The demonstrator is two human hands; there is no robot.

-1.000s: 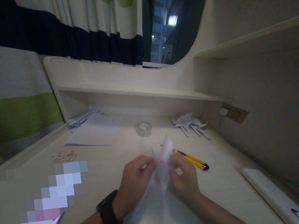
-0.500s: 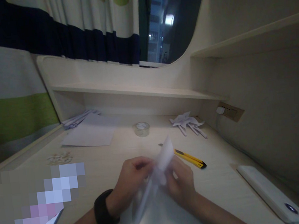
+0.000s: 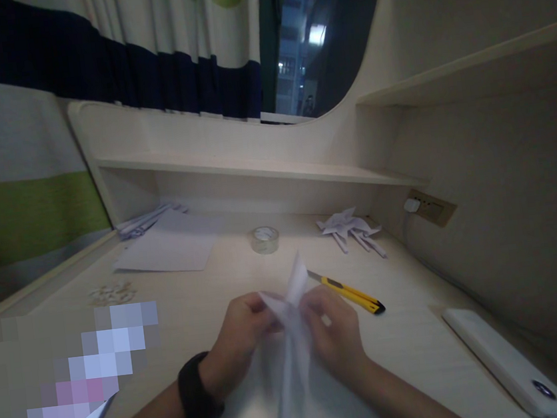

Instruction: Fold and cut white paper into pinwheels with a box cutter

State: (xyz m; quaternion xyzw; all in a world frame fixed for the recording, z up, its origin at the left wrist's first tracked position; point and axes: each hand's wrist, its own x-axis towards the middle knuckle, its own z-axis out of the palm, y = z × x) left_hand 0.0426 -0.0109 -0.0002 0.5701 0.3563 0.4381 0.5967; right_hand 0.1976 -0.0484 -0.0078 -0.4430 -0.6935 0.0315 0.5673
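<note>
On the desk point(image 3: 426, 353): two bare hands meet near the middle, just in front of the person.
Left hand point(image 3: 243, 340): its fingers are bent and pinch the left side of the folded white paper point(image 3: 290, 332). A black watch point(image 3: 196, 393) sits on this wrist.
Right hand point(image 3: 336, 336): its fingers are also curled, and they pinch the right side of the same paper.
Paper: it is held up between both hands, a bit above the desk. One pointy flap sticks up at the top, and a long part hangs down toward the person. It looks blurry, so the folds are hard to see.
Yellow knife point(image 3: 351, 292): a yellow and black cutter lies flat on the desk just behind the right hand, near but not touching it.
Tape roll point(image 3: 264, 239): a clear roll sits farther back, well apart from the hands.
Flat sheet point(image 3: 167, 252): a white sheet lies at the back left, with thin paper strips point(image 3: 142, 222) next to it.
Folded paper shapes point(image 3: 351, 227): a small pile rests at the back right, near the wall socket point(image 3: 426, 207).
White box point(image 3: 507, 364): a long white thing lies at the right edge of the desk.
Small bits point(image 3: 112, 294): little pale pieces lie on the left.
Between the hands and these things: only bare desk.
</note>
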